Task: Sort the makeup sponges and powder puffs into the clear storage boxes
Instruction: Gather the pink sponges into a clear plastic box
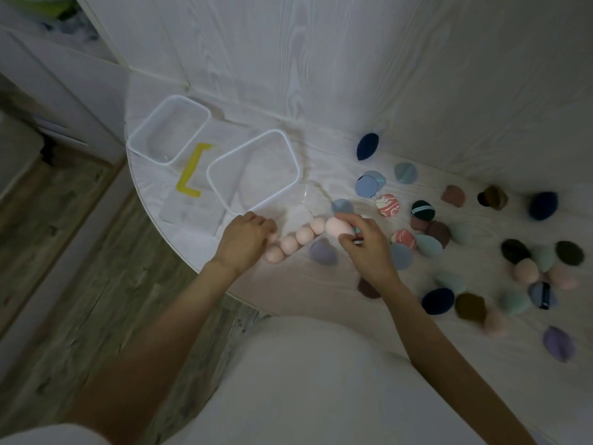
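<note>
1. While the right hand (362,248) holds a pink egg-shaped sponge (337,227) pinched between thumb and fingers, the larger clear box (256,170) lies up and to the left of it, near but not touching. The coming move, as I judge it, turns on this direction: the sponge must travel away from the body and leftward, over the near rim of the box.

2. The held sponge points with its long axis roughly toward the left, its rounded end facing the row of pink sponges (295,239) on the table (288,284). This row runs diagonally, from low-left to high-right, and ends just beside the held sponge.

3. The left hand (245,239) rests curled over the low-left end of the row, with the fingers bent on a sponge; whether it really grips one I cannot tell. It lies just in front of the near corner of the larger box, so it is the nearer hand to both boxes.

4. The smaller clear box (168,131) stands farther back and to the left. Both boxes appear empty, so the sorting seems hardly begun.

5. Many other puffs and sponges (513,261) lie spread over the right part of the table, well apart from the boxes.

6. I can read no brand or writing. The only mark is a yellow bracket shape (192,171) between the two boxes.
</note>
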